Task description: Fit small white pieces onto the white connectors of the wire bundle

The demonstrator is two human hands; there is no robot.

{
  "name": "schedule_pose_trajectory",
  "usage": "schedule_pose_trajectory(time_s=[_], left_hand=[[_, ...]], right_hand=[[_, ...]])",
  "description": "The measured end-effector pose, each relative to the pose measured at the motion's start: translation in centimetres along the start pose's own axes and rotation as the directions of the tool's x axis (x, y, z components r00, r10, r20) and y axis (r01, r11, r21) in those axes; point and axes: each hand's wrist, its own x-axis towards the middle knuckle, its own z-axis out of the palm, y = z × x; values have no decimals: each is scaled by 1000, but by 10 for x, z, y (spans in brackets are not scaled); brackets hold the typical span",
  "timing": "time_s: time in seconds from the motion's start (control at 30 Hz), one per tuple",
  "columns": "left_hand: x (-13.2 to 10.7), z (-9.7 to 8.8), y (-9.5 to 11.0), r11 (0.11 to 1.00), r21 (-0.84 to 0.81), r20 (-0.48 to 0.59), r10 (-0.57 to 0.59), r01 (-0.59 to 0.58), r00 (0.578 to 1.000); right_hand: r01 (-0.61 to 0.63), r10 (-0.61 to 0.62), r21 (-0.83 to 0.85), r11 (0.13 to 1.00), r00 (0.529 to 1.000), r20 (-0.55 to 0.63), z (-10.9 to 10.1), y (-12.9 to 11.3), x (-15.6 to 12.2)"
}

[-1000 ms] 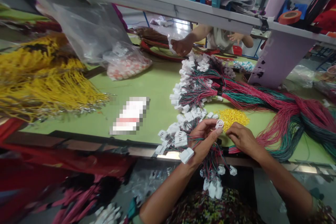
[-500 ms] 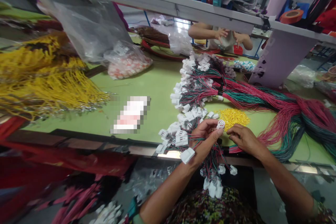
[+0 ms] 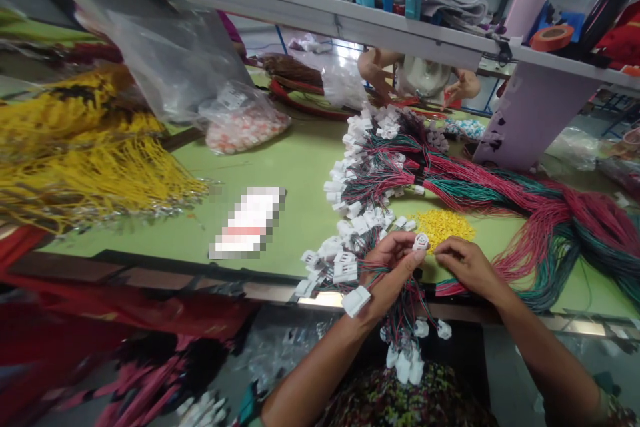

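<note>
Between thumb and fingertips, my left hand (image 3: 393,267) grips a white wire connector (image 3: 421,240), its face turned up. Thin red and green wires run past this hand, with white connectors (image 3: 345,267) lying by the wrist and more connectors (image 3: 407,360) hanging below the table edge. My right hand (image 3: 465,265) is just to the right of the held connector, fingers bent and pinched together. Whatever it may hold is too small to make out. Behind both hands lies a pile of small yellow pieces (image 3: 449,227).
A thick bundle of red and green wires (image 3: 480,183) stretches to the right. Yellow wires (image 3: 125,167) cover the left side. A bag of orange-and-white pieces (image 3: 245,130) and a blurred-out flat item (image 3: 250,220) lie between. Overhead runs a shelf (image 3: 300,13); a co-worker's arms (image 3: 377,73) show behind.
My hands stay almost in place, the right one slightly shifted beside the connector. Across the table, the co-worker's hands have moved apart and lower.
</note>
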Motion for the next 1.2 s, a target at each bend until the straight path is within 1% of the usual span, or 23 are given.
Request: schedule_pose_trajectory(time_s=[0.03, 0.07, 0.1, 0.13, 0.2, 0.23, 0.3, 0.4, 0.5, 0.57, 0.6, 0.67, 0.7, 0.77, 0.83, 0.93, 1.03, 1.1, 1.2], left_hand=[[0, 0, 1, 1000, 2, 8, -11, 11, 1000], [0, 0, 3, 1000, 7, 20, -30, 30, 999], [0, 0, 4, 999, 12, 31, -52, 52, 998], [0, 1, 5, 998, 11, 42, -69, 69, 997], [0, 1, 5, 996, 7, 58, -90, 90, 994], [0, 1, 4, 995, 9, 67, -99, 99, 993], [0, 2, -1, 995, 7, 71, -98, 98, 993], [-1, 1, -11, 998, -5, 54, -65, 65, 996], [-1, -1, -18, 999, -21, 44, -40, 41, 998], [-1, -1, -20, 999, -35, 36, -35, 36, 999], [0, -2, -21, 998, -40, 34, -37, 38, 999], [0, -1, -20, 998, -46, 25, -42, 43, 999], [1, -1, -19, 998, -45, 25, -50, 51, 998], [2, -1, -17, 997, -44, 22, -63, 64, 998], [3, 0, -13, 996, -42, 18, -74, 74, 997], [3, 0, -5, 994, -32, 25, -106, 107, 994], [3, 0, -1, 991, -18, 35, -131, 132, 991], [1, 0, -2, 994, -8, 43, -112, 113, 993], [-3, 1, -6, 998, 58, 69, -12, 8, 998]], right_hand=[[-55, 59, 137, 989, 998, -26, 0, -4, -1], [-106, 122, 281, 954, 992, -39, 1, -8, -1], [-145, 176, 407, 902, 984, -40, 1, -13, -2], [-165, 213, 499, 851, 976, -40, 2, -18, -3], [-164, 252, 606, 778, 966, -61, 4, -27, -3], [-153, 260, 633, 759, 962, -80, 6, -31, -3], [-127, 264, 644, 754, 957, -120, 10, -35, -2], [-76, 224, 610, 789, 960, -169, 17, -36, -1], [17, 127, 534, 845, 965, -231, 21, -34, 0], [114, 14, 423, 899, 958, -288, 22, -33, 0], [169, -58, 342, 924, 948, -312, 21, -33, 0], [288, -228, 139, 948, 914, -335, 18, -34, 0], [346, -318, 33, 938, 892, -322, 16, -34, 0], [452, -476, -152, 879, 841, -255, 11, -34, 0], [526, -579, -273, 806, 798, -171, 5, -34, 0], [564, -628, -363, 742, 774, -81, -3, -32, 1], [570, -640, -381, 728, 765, -78, -4, -33, 2], [541, -617, -355, 763, 774, -145, -1, -36, 0], [440, -501, -246, 864, 804, -320, 6, -45, -5]])
